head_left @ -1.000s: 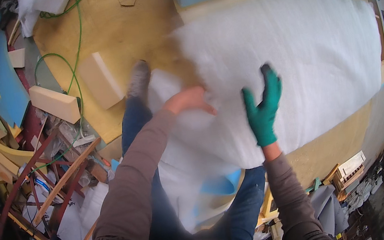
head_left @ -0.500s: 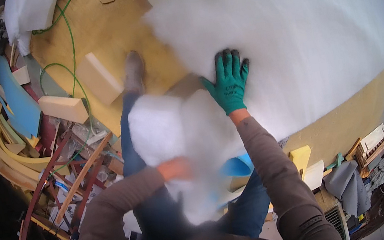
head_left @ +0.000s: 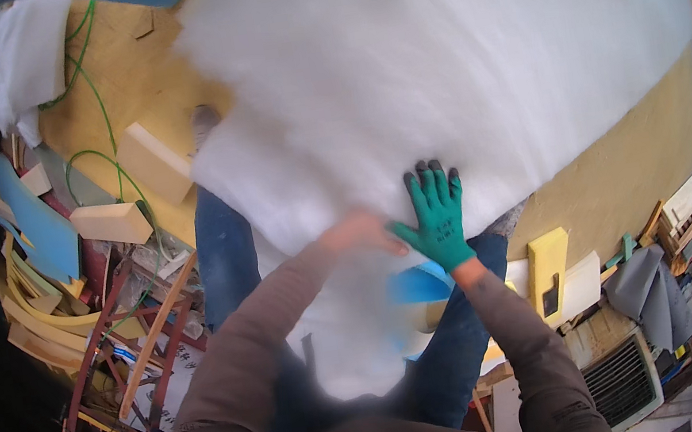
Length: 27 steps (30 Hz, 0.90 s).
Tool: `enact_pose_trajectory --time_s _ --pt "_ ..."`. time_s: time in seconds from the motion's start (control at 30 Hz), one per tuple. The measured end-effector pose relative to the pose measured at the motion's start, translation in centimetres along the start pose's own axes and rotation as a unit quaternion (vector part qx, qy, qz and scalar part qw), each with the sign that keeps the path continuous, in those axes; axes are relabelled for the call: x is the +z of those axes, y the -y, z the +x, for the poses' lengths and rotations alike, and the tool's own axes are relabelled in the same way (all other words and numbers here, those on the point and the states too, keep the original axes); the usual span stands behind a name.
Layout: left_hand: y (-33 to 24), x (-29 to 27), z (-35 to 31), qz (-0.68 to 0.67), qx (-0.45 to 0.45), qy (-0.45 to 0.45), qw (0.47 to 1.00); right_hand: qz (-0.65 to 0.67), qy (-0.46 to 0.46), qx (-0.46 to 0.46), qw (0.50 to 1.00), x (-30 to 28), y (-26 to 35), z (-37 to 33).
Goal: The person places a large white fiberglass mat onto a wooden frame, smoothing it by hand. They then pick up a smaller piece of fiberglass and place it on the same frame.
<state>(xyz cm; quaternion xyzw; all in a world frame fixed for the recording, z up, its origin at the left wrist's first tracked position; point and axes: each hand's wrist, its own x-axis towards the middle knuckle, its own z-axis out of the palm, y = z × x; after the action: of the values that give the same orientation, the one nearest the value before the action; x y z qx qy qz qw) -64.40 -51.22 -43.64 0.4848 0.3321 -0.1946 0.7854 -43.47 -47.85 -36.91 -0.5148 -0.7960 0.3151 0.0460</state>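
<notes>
A large sheet of fluffy white batting point(head_left: 464, 46) spreads over the board in front of me and hangs toward my lap. My right hand point(head_left: 437, 216), in a green glove with dark fingertips, lies flat on the sheet near its close edge, fingers spread. My bare left hand point(head_left: 362, 236) is at the sheet just left of the glove, smeared by motion, so its fingers are unclear. More white batting point(head_left: 342, 342) drapes down between my legs. A curved blue piece point(head_left: 421, 283) shows below the glove.
At left, foam blocks point(head_left: 110, 224), blue offcuts point(head_left: 38, 217) and a dark red metal frame point(head_left: 91, 393) lie heaped. A green cord point(head_left: 105, 109) crosses the tan board point(head_left: 136, 68). Yellow foam point(head_left: 548, 271), grey cloth point(head_left: 649, 296) and a vented unit point(head_left: 621, 380) are at right.
The batting's near part has unfolded toward the left and now covers more of the board and my foot. My right hand has come closer to me; my left has moved forward and right.
</notes>
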Motion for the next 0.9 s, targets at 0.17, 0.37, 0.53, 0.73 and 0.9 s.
enact_pose_trajectory --time_s 0.17,0.37,0.53,0.73,0.9 --pt "1.0 14.5 1.0 0.115 -0.092 -0.012 0.989 -0.062 -0.045 -0.043 0.996 7.0 -3.8 -1.1" --pt "-2.0 20.4 -3.1 0.194 0.018 0.136 0.971 0.074 0.023 -0.019 0.997 2.3 -1.8 0.4" --pt "-7.5 8.2 -0.7 0.115 -0.018 -0.068 0.991 0.427 -0.055 0.076 0.900 -11.0 -4.4 -1.8" --pt "-20.9 9.8 -0.1 0.279 -0.255 0.033 0.925 0.463 -0.410 0.152 0.771 -30.4 -24.2 -13.7" --pt "-24.7 17.5 0.3 0.287 -0.364 -0.114 0.879 0.430 -0.346 0.189 0.812 -32.9 -34.3 -23.0"
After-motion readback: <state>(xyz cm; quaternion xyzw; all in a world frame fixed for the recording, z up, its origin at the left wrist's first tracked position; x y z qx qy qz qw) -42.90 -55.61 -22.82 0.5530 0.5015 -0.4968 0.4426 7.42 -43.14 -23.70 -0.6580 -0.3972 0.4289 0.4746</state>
